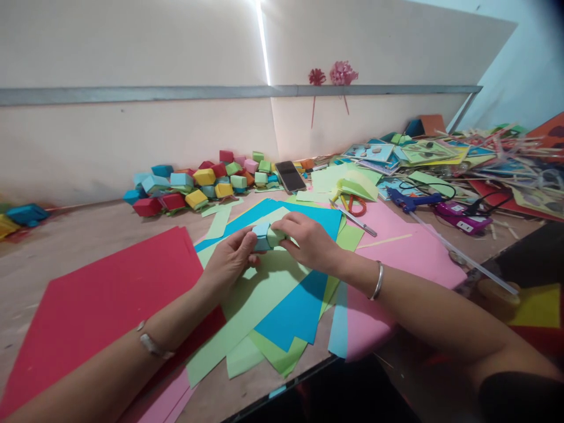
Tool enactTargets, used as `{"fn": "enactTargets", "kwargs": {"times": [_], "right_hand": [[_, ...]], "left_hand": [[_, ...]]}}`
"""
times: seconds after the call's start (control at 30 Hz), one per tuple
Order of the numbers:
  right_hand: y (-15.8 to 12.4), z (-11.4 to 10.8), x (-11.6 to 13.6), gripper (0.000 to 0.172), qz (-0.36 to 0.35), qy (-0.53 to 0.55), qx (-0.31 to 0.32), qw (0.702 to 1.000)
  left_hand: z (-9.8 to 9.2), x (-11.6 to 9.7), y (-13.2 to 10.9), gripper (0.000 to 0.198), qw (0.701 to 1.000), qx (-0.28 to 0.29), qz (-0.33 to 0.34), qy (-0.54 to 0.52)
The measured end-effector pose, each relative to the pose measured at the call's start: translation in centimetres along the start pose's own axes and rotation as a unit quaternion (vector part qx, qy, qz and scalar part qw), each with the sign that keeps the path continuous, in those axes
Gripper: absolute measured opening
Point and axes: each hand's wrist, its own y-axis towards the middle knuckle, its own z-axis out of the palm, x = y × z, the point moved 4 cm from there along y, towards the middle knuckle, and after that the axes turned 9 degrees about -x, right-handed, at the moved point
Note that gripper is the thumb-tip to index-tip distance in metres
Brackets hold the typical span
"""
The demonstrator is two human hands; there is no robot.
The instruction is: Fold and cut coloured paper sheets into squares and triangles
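Between my two hands is a small folded paper box, with a light blue part on the left and a pale green part on the right. My left hand is closed around the blue side, thumb on top. The fingers of my right hand pinch the green side, and the two parts touch. Below them lie overlapping sheets of pale green paper and blue paper. Red sheets are beside my left forearm, and pink paper lies under my right forearm.
Several coloured paper boxes are heaped against the wall, beside a phone. Right of the hands are orange-handled scissors, a craft knife, a blue glue gun and a purple power strip. Cards and sticks pile up farther back.
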Motion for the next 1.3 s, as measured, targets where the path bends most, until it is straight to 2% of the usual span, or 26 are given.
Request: {"fn": "enactTargets", "kwargs": {"times": [0.07, 0.27, 0.4, 0.53, 0.7, 0.8, 1.0, 1.2, 1.3], "right_hand": [[0.0, 0.2, 0.1, 0.023, 0.004, -0.016, 0.015, 1.000], [-0.1, 0.5, 0.4, 0.020, 0.028, -0.035, 0.042, 0.998], [-0.2, 0.7, 0.6, 0.020, 0.043, -0.053, 0.058, 0.996], [-0.2, 0.5, 0.4, 0.022, 0.081, -0.027, 0.024, 0.996], [0.0, 0.3, 0.7, 0.006, 0.052, -0.017, 0.043, 0.998], [-0.1, 0.4, 0.7, 0.008, 0.051, -0.017, 0.035, 0.998], [-0.3, 0.4, 0.6, 0.019, 0.090, 0.032, -0.028, 0.995], [-0.5, 0.2, 1.1, 0.013, 0.091, 0.076, -0.053, 0.992], [-0.6, 0.6, 1.2, 0.013, 0.096, 0.080, -0.044, 0.991]], "left_hand": [[0.0, 0.0, 0.0, 0.083, 1.000, -0.003, 0.000, 0.003], [0.0, -0.1, -0.2, 0.074, 1.000, 0.013, 0.005, 0.017], [0.2, -0.3, -0.3, 0.076, 0.999, 0.014, 0.013, 0.043], [0.3, -0.3, -0.4, 0.069, 0.997, 0.020, 0.014, 0.073], [0.1, -0.5, -0.5, 0.080, 0.997, 0.006, 0.038, 0.063], [0.3, -0.7, -0.8, 0.080, 0.996, 0.011, 0.047, 0.069], [0.6, -0.9, -1.2, 0.084, 0.996, 0.012, 0.043, 0.081], [1.0, -0.6, -1.6, 0.070, 0.998, 0.023, 0.045, 0.043], [1.0, 0.0, -1.9, 0.061, 1.000, 0.005, 0.004, 0.021]]}}
